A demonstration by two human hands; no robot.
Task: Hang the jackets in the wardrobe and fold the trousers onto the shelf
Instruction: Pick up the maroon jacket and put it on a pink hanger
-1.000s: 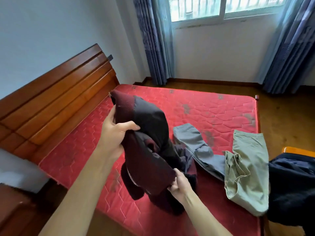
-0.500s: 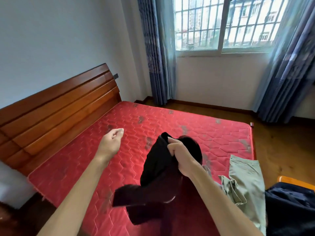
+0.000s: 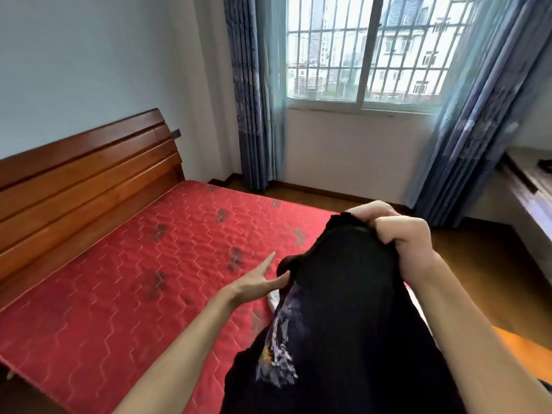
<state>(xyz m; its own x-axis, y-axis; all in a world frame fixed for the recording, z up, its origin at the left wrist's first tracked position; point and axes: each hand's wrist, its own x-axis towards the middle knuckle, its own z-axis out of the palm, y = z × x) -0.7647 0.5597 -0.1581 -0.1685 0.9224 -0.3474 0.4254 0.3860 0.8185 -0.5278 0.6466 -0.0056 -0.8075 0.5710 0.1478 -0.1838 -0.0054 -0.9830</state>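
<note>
So the red mattress (image 3: 125,282) fills my nine o'clock, and I've got the black jacket (image 3: 343,294) lifted clear at five, right hand (image 3: 400,234) bunching its top edge so it drapes, left hand (image 3: 257,282) flat-fingered, steadying the side.

Black fabric jacket (image 3: 343,294) with a pale printed patch, possibly lining, hangs bunched and lifted above the red mattress, its top edge gripped, lower part draping down out of frame.
</note>
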